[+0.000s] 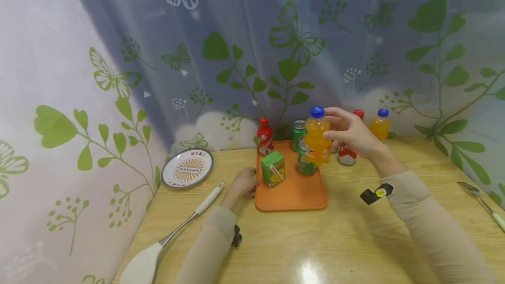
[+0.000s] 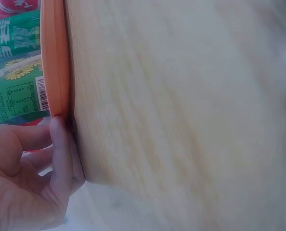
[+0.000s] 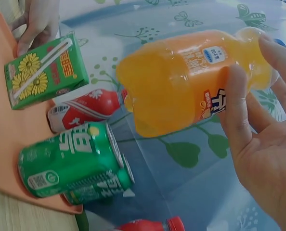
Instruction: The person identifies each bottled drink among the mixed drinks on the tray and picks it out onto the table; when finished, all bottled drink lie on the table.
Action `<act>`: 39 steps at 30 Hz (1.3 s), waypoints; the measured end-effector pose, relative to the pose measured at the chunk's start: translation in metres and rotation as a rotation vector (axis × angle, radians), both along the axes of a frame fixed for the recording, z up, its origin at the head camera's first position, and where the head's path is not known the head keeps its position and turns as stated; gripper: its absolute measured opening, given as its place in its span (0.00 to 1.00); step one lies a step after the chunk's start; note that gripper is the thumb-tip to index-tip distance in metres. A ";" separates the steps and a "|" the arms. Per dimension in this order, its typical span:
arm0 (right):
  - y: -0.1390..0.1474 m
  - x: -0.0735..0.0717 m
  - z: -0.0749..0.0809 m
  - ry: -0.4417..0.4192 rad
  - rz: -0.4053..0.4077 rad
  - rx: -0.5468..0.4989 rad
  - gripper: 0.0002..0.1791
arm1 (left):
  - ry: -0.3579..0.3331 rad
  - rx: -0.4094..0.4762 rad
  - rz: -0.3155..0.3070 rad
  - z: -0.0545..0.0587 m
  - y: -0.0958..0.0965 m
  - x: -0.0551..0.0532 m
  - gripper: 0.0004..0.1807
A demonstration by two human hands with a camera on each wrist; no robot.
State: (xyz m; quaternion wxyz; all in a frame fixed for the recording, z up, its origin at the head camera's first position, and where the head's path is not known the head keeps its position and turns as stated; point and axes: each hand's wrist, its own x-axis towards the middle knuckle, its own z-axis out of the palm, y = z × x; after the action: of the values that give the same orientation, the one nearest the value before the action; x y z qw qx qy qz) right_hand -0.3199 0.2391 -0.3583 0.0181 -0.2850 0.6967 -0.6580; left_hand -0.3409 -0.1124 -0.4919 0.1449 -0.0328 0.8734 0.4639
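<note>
My right hand [image 1: 349, 129] holds an orange soda bottle [image 1: 317, 141] with a blue cap, upright above the right side of an orange tray [image 1: 292, 198]. Thumb and fingers wrap the bottle's upper part in the right wrist view. At the tray's left edge, my left hand [image 1: 245, 182] pinches the rim [image 2: 56, 57] between thumb and fingers. On the tray stand a green juice box [image 1: 272, 171] with a straw, a red-capped bottle [image 1: 265, 137] at the back left, and two green cans [image 3: 68, 161], one behind the other. The held bottle partly covers the cans in the head view.
Right of the tray are another orange soda bottle [image 1: 380, 125] and a red-capped bottle [image 1: 347, 154] with a red-and-white label. A patterned plate [image 1: 209, 161] and a white-headed spatula [image 1: 169, 236] lie to the left. Cutlery [image 1: 483, 203] rests at the far right. A printed curtain hangs behind.
</note>
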 end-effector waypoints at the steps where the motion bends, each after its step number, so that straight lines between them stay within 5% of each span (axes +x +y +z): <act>1: 0.002 0.000 -0.001 -0.002 0.006 -0.008 0.25 | 0.001 -0.001 0.000 -0.001 0.000 0.000 0.35; 9: 0.031 0.003 -0.003 0.014 0.050 -0.046 0.29 | -0.010 -0.010 0.018 -0.002 0.000 -0.002 0.34; 23: 0.088 0.004 -0.013 -0.032 -0.088 -0.003 0.29 | -0.032 -0.008 0.021 -0.005 -0.001 -0.004 0.34; 32: 0.121 0.003 -0.023 -0.060 -0.133 0.094 0.32 | -0.037 -0.003 0.015 -0.003 0.000 -0.005 0.33; 39: 0.140 -0.001 -0.034 -0.115 -0.255 0.201 0.35 | -0.035 0.000 0.016 -0.003 0.000 -0.007 0.32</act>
State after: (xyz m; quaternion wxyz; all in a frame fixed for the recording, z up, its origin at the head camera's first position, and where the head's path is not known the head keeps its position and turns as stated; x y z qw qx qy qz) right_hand -0.3208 0.3792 -0.3919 0.0029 -0.1529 0.7873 -0.5973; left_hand -0.3476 -0.1122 -0.4947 0.1564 -0.0480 0.8704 0.4644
